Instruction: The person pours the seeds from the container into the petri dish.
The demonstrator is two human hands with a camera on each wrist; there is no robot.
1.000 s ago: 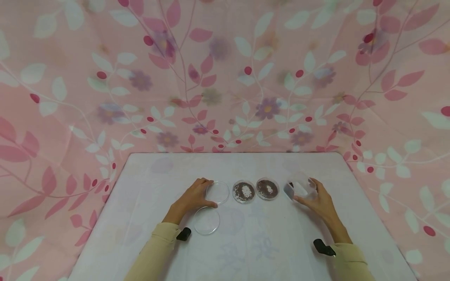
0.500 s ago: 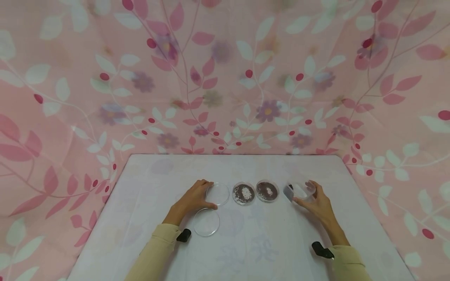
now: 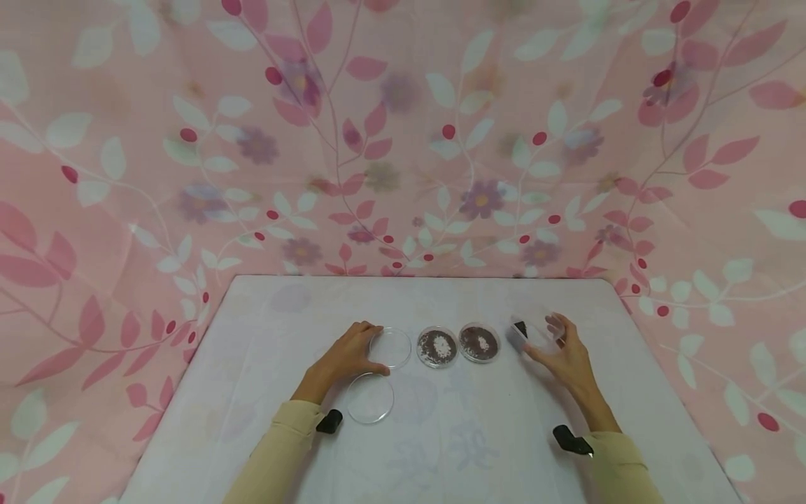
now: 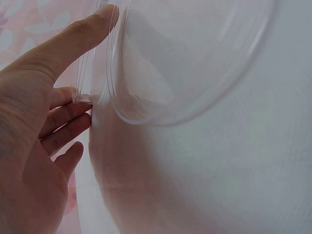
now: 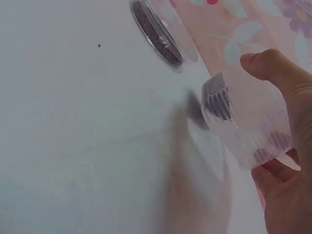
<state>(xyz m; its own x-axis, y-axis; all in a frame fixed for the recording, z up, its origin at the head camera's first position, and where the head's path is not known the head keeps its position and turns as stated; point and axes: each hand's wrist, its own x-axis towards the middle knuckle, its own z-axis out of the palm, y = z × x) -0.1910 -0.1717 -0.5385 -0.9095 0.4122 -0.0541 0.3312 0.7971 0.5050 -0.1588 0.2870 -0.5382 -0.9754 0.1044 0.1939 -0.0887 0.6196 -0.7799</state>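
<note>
My left hand (image 3: 346,355) grips an empty clear petri dish (image 3: 392,348) by its sides, thumb near and fingers far. Overlapping its near edge in the head view is another clear round dish or lid (image 3: 370,398), lying flat. My right hand (image 3: 571,358) holds a clear ribbed plastic cup (image 5: 253,112) tilted on its side, thumb on one side and fingertips on the other. Dark granular material (image 5: 217,100) lies at the cup's left end. Between the hands stand two petri dishes, the left one (image 3: 437,347) and the right one (image 3: 479,343), filled with dark soil-like material topped with white granules.
A white cloth covers the table (image 3: 434,448). Behind it and at both sides hangs a pink floral curtain (image 3: 403,140). A tiny dark speck (image 5: 99,46) lies on the cloth near the filled dishes.
My right hand has turned and shifted slightly with the cup, and the white patch seen in it earlier shows less. My left hand and the dishes have stayed in place.
</note>
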